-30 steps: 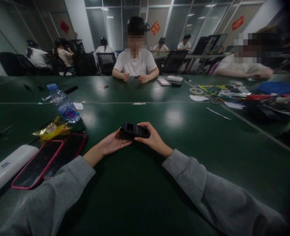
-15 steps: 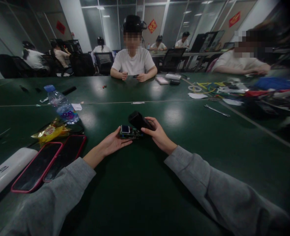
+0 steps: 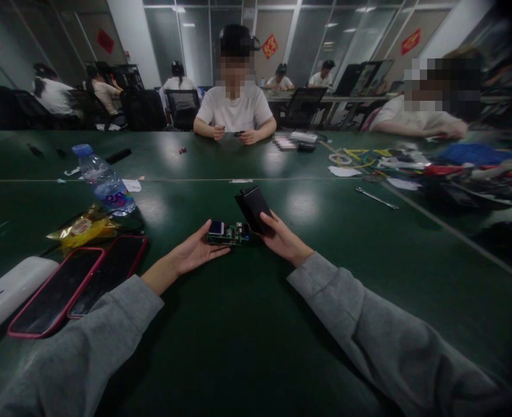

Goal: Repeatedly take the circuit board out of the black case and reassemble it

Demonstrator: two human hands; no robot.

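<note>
A green circuit board (image 3: 232, 234) with a small dark square screen lies in my left hand (image 3: 195, 249), thumb at its left end and fingers beneath it. My right hand (image 3: 284, 237) grips a black plastic casing (image 3: 255, 208), which is tilted and raised just right of the board. The board's right end is close to the casing; I cannot tell whether they touch. Both are held above the dark green table (image 3: 238, 324).
On the left are two red-edged phones (image 3: 58, 292), a white power bank (image 3: 15, 295), a yellow packet (image 3: 84, 229) and a plastic bottle (image 3: 106, 182). A wrench (image 3: 376, 198) and piled cables (image 3: 386, 156) lie to the right. One person (image 3: 235, 107) sits opposite.
My right hand has turned the black casing more upright and drawn it off the circuit board, so more of the board shows. My left hand keeps holding the board.
</note>
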